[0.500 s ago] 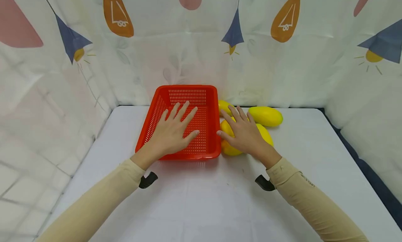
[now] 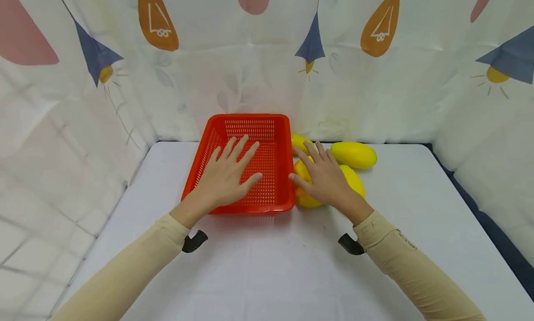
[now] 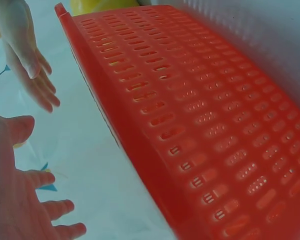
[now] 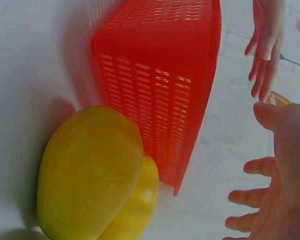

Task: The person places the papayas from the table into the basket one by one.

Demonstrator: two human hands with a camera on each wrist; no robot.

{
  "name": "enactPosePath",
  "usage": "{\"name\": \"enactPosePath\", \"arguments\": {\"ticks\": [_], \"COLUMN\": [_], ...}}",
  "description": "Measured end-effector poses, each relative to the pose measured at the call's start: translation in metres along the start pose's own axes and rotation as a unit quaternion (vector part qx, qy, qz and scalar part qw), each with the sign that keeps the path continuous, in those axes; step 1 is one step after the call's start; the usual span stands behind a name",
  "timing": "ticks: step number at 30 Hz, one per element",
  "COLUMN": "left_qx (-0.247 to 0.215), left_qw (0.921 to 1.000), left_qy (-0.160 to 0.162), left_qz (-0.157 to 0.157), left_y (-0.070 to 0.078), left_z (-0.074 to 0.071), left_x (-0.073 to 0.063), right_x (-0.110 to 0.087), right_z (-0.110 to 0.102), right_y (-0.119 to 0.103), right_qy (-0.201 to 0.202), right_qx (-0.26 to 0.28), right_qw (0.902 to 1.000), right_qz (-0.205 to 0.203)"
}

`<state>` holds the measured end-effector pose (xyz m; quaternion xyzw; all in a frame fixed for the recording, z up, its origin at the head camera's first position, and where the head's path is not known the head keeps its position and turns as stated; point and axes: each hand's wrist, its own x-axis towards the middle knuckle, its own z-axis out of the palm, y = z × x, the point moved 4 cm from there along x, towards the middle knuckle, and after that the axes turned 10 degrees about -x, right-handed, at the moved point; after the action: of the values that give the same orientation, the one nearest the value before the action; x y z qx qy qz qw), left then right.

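Note:
A red plastic basket [image 2: 254,210] with slotted walls stands toward the back of the table. My left hand [image 2: 223,177] hovers over it, fingers spread and holding nothing. To the basket's right lie several smooth yellow mangoes, one long mango [image 2: 354,155] at the back right and another mango [image 2: 353,179] partly under my right hand [image 2: 327,178]. That hand is spread above the fruit, its thumb near the basket's right rim. In the right wrist view, a mango [image 4: 90,170] rests beside the basket wall [image 4: 140,100], apart from the fingers. My hand hides parts of the mangoes.
The white tabletop [image 2: 267,265] stretches in front of the basket and to both sides. A patterned curtain [image 2: 267,71] hangs close behind the table and along its sides. Black bands [image 2: 193,242] sit at my wrists.
My left hand has shifted slightly to the left over the basket. The right hand stays nearly where it was, and the basket and mangoes keep their places.

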<state>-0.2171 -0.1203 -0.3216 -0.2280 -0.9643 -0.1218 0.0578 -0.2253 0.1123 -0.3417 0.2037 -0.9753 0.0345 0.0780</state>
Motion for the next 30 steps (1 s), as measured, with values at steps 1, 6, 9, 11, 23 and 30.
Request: {"name": "enactPosePath", "arguments": {"ticks": [1, 6, 9, 11, 23, 30], "left_qx": [-0.001, -0.005, -0.008, -0.01, -0.018, -0.029], "left_qw": [1.0, 1.0, 0.9999, 0.9999, 0.9992, 0.9983], "left_qy": [0.001, 0.001, 0.004, 0.008, 0.021, 0.032], "left_qz": [-0.001, -0.003, -0.006, -0.008, -0.028, -0.039], "left_y": [-0.001, -0.004, -0.006, -0.008, -0.018, -0.026], "left_z": [0.0, -0.001, -0.002, -0.002, -0.005, -0.005], "left_x": [0.0, -0.002, -0.002, -0.003, -0.008, -0.011], "right_x": [0.0, -0.003, -0.005, -0.005, -0.012, -0.016], "right_z": [0.0, -0.001, -0.001, -0.002, -0.003, -0.003], "right_y": [0.001, 0.009, 0.014, 0.017, 0.034, 0.044], "right_qy": [0.004, 0.031, 0.042, 0.044, 0.017, 0.031], "right_qx": [0.003, 0.012, 0.012, 0.014, 0.048, 0.055], "right_qw": [1.0, 0.9994, 0.999, 0.9989, 0.9979, 0.997], "right_qz": [0.001, 0.007, 0.008, 0.013, 0.041, 0.045]}}
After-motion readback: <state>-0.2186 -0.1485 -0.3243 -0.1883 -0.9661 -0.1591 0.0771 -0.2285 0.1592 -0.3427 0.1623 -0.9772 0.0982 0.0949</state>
